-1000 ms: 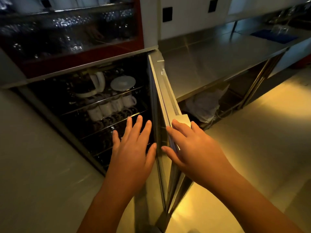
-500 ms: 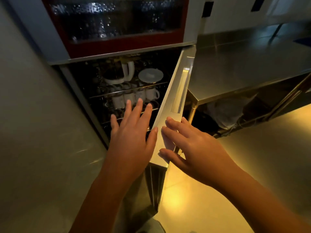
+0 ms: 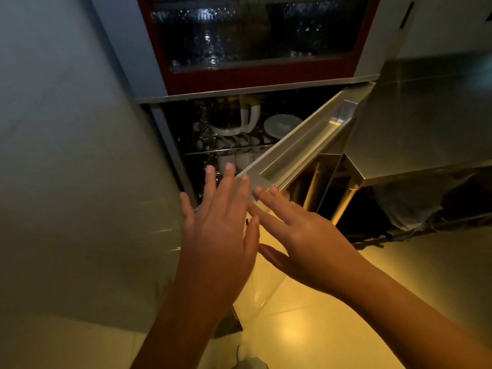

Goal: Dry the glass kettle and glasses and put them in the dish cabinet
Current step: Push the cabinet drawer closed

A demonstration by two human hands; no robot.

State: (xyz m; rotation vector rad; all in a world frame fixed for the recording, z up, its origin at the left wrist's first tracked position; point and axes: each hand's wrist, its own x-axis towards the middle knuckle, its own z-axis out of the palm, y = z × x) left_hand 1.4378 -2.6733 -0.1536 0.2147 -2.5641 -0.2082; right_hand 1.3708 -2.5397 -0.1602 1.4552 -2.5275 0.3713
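Head view: the left hand (image 3: 213, 230) and the right hand (image 3: 306, 235) meet just below the middle of the picture, both released, fingers straight and holding nothing. The left hand lies flat with its fingers spread, pointing toward 12 o'clock, its fingertips (image 3: 245, 179) at the near edge of the cabinet door (image 3: 277, 166). The right hand comes in from 4 o'clock, its straight fingers laid on the door's outer face just beside the left hand; whether it presses or only touches cannot be told through the blur. The door stands partly ajar on the dish cabinet (image 3: 159, 129), running from the hands up toward 1 o'clock, with its long recessed handle channel (image 3: 314, 145) turned to the camera. Inside the dark lower compartment, at 12 o'clock from the left hand, the glass kettle (image 3: 229, 118) stands upright on the upper wire shelf (image 3: 229, 151), its white handle turned toward 3 o'clock. A round white lid (image 3: 279, 125) lies just beside it at its 3 o'clock. White cups (image 3: 226, 159) sit on the rack under the shelf, partly hidden by the left fingers and the door. Above, at 12 o'clock in the picture, a red-framed glass door (image 3: 253, 81) closes the upper compartment, where the glasses (image 3: 207, 41) show only as glints, too blurred to count. A steel table (image 3: 426, 123) stands at 3 o'clock of the cabinet, with a pale cloth (image 3: 415, 206) bundled underneath. The yellow-lit floor (image 3: 306, 331) fills 5 o'clock.
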